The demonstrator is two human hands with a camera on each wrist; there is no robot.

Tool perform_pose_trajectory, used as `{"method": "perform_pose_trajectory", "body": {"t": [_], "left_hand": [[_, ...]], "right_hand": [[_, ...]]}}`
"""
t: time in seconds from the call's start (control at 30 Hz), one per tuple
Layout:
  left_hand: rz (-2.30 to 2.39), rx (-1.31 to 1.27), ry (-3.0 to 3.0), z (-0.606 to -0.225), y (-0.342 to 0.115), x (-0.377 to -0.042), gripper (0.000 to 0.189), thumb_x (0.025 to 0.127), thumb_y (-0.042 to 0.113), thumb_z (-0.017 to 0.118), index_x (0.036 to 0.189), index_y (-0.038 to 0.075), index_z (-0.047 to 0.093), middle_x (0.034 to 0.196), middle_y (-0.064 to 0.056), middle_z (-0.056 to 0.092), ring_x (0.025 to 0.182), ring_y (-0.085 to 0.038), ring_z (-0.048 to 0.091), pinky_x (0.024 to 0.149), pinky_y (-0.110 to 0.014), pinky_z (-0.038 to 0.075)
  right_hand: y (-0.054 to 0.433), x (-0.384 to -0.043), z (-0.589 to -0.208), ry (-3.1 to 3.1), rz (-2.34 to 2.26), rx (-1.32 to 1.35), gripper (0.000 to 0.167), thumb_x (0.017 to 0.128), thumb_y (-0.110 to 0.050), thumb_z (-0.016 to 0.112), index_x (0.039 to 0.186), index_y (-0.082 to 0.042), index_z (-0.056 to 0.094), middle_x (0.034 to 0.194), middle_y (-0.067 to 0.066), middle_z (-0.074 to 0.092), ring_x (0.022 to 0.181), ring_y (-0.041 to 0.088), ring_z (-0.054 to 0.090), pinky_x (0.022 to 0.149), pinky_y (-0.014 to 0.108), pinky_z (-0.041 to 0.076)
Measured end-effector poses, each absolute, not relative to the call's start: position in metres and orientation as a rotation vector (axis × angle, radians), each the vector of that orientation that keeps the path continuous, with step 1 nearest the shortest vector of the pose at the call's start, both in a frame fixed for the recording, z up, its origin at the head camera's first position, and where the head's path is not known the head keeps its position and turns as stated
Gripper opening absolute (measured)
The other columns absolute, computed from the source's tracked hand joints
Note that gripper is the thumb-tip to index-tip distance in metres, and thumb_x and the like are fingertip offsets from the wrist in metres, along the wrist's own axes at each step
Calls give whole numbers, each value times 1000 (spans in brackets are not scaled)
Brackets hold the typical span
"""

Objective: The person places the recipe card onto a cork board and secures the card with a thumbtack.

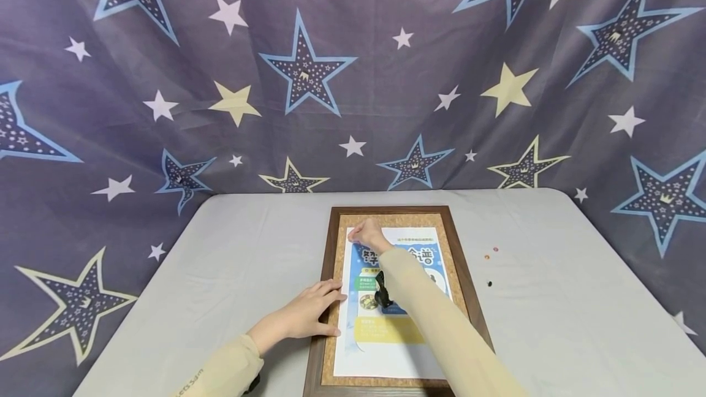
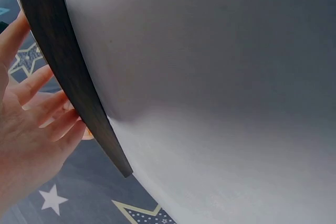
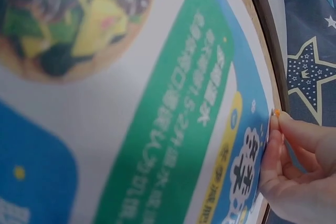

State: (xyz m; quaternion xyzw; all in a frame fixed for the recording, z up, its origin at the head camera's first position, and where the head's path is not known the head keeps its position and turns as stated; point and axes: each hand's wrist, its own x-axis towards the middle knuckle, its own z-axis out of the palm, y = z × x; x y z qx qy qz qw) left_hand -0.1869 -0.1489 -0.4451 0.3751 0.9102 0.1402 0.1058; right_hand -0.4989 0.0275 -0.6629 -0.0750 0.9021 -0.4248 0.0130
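Observation:
A printed poster [image 1: 380, 357] with blue, green and yellow blocks lies on a cork board [image 1: 326, 360] with a dark wooden frame. My right hand [image 1: 368, 234] is at the poster's upper left corner. In the right wrist view its thumb and finger pinch a small orange push pin [image 3: 277, 113], its tip toward the paper. My left hand [image 1: 309, 312] rests over the left side of the frame [image 2: 79, 87], fingers spread, with fingertips at the poster's left edge. The right sleeve covers part of the poster in the head view.
To the right of the board, small pins lie loose on the pale tabletop [image 1: 551, 323]: a red pin [image 1: 496, 249], an orange pin [image 1: 487, 257] and a black pin [image 1: 489, 283]. A star-patterned curtain [image 1: 353, 115] hangs behind the table.

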Motion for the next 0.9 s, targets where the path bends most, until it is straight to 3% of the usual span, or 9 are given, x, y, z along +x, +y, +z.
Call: {"method": "perform_pose_trajectory", "body": {"t": [0.13, 0.3, 0.37, 0.47, 0.67, 0.9], "left_hand": [[405, 1102, 2693, -446, -149, -188, 62, 76, 44, 64, 124, 7, 48, 136, -15, 34, 126, -34, 28, 98, -51, 27], [378, 1081, 2700, -447, -148, -189, 63, 75, 45, 64, 124, 9, 48, 137, -13, 34, 125, -32, 29, 99, -50, 27], [378, 1074, 2701, -446, -148, -190, 63, 74, 46, 65, 124, 9, 48, 136, -13, 35, 125, -31, 29, 99, -49, 27], [379, 1072, 2699, -446, -147, -192, 63, 73, 46, 66, 123, 11, 49, 136, -12, 35, 124, -30, 31, 98, -49, 28], [413, 1073, 2685, -445, -147, -193, 60, 74, 44, 66, 121, 12, 50, 135, -12, 35, 124, -29, 31, 99, -48, 28], [432, 1065, 2689, -444, -147, -195, 60, 74, 42, 66, 123, 11, 49, 136, -12, 35, 125, -29, 30, 100, -48, 27]], "right_hand": [[27, -471, -628, 2761, -1321, -183, 13, 65, -27, 78, 72, -17, 73, 76, -3, 68, 72, 14, 59, 72, 25, 46], [31, -436, -590, 2825, -1375, -293, 10, 65, -26, 77, 62, -18, 71, 58, -10, 63, 57, 7, 54, 59, 18, 42], [32, -436, -591, 2857, -1382, -329, 11, 65, -22, 77, 59, -16, 70, 53, -10, 61, 50, 6, 51, 52, 17, 39], [32, -439, -596, 2795, -1387, -268, 14, 67, -26, 76, 67, -13, 72, 60, -5, 65, 53, 10, 56, 54, 23, 45], [33, -435, -596, 2777, -1420, -253, 14, 68, -27, 76, 66, -13, 72, 63, -2, 66, 52, 12, 55, 53, 26, 44], [31, -439, -601, 2871, -1449, -287, 9, 67, -15, 75, 59, -15, 71, 49, -5, 59, 44, 9, 51, 48, 22, 39]]}}
